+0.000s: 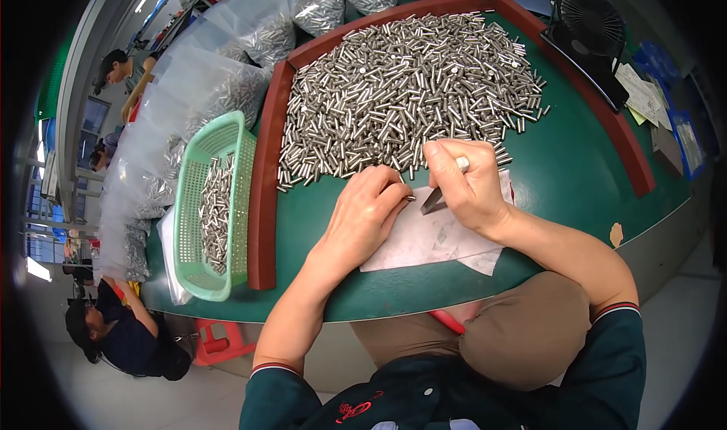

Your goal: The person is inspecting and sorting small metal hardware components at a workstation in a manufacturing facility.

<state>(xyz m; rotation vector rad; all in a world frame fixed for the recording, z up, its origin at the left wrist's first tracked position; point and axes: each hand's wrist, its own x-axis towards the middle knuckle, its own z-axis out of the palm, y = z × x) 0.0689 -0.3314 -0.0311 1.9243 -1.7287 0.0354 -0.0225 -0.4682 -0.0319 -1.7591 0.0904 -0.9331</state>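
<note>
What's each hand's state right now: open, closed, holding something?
Left hand: closed, pinching a small metal pin.
Right hand: closed around a flat-bladed tool.

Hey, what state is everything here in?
Bare left hand: fingers curled inward
Bare right hand: gripping dark flat metal tool
Silver cylindrical metal pins: heaped loosely
Green perforated plastic basket: upright, partly filled with pins
White fabric cloth: spread, smudged
Clear plastic bags: partly filled
Black round fan: upright; whether running, unclear

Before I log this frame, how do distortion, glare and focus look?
Head view: the near edge of the green table bows, corners are black; head view: metal pins glint, a light at left burns white; head view: left hand and right hand look fairly sharp.
</note>
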